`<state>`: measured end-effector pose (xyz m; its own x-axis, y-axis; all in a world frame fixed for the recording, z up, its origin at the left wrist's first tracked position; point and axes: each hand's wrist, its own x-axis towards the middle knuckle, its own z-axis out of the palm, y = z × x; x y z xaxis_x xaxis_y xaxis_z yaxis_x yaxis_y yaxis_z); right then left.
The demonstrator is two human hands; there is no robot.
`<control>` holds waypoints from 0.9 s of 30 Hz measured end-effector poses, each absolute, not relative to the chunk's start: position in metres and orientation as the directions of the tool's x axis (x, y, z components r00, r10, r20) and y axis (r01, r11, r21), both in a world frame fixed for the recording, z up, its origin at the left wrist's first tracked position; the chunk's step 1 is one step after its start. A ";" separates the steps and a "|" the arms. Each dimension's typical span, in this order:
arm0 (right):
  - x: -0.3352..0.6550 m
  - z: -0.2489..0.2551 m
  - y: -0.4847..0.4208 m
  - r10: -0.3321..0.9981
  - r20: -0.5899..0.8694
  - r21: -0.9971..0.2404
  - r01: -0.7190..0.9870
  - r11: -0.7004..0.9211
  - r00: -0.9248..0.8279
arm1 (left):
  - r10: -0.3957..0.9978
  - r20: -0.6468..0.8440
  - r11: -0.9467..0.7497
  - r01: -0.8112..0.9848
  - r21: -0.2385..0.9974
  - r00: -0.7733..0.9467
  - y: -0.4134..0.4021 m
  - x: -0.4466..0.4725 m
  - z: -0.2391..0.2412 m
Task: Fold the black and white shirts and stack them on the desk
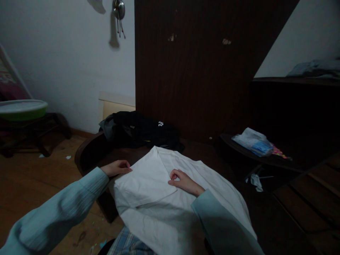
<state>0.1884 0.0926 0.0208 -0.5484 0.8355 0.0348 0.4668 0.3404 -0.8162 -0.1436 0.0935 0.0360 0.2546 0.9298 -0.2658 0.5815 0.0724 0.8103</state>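
A white garment (159,198) lies spread over a dark wooden table (90,152), with one part folded inward across its middle. My left hand (117,167) rests at the garment's left edge, fingers curled and pinching the cloth. My right hand (183,181) sits on the inner edge of the folded flap, fingers bent and pressing or pinching the fabric. Both arms wear pale blue sleeves.
A pile of black clothing (143,131) lies at the table's far side. A green-rimmed basin (22,109) stands on a low stand at left. A plastic bag (253,142) lies on a round dark table at right. A dark wooden panel stands behind.
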 end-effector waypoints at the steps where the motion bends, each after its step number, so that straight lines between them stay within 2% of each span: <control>1: 0.188 0.021 0.092 0.843 0.031 -0.821 0.467 0.328 -0.537 | 0.928 -0.273 0.077 0.589 0.804 0.252 0.098 -0.138 0.036; 6: 0.187 0.018 0.092 0.847 0.054 -0.835 0.442 0.328 -0.528 | 0.947 -0.255 0.061 0.669 0.741 0.196 0.130 -0.100 0.037; 13: 0.189 0.017 0.094 0.849 0.027 -0.823 0.470 0.319 -0.528 | 0.999 0.003 -0.037 0.859 0.511 0.041 0.150 -0.051 0.033; 16: 0.183 0.025 0.109 0.894 0.050 -0.845 0.459 0.276 -0.445 | 0.990 0.106 -0.123 0.924 0.362 0.091 0.141 -0.044 0.031; 18: 0.171 0.033 0.124 0.945 0.085 -0.864 0.449 0.227 -0.315 | 0.973 0.166 -0.203 0.941 0.269 0.162 0.132 -0.041 0.031; 19: 0.163 0.038 0.132 0.966 0.063 -0.884 0.435 0.170 -0.250 | 0.962 0.184 -0.239 0.944 0.227 0.200 0.127 -0.040 0.032; 21: 0.145 0.045 0.149 0.985 -0.092 -0.921 0.389 -0.028 -0.147 | 0.940 0.195 -0.310 0.938 0.154 0.278 0.120 -0.039 0.035; 23: 0.127 0.047 0.164 0.962 -0.235 -0.921 0.349 -0.174 -0.140 | 0.919 0.190 -0.370 0.923 0.104 0.346 0.115 -0.038 0.038; 27: 0.106 0.039 0.181 0.946 -0.312 -0.929 0.235 -0.285 -0.085 | 0.922 0.162 -0.371 0.923 0.104 0.352 0.109 -0.044 0.043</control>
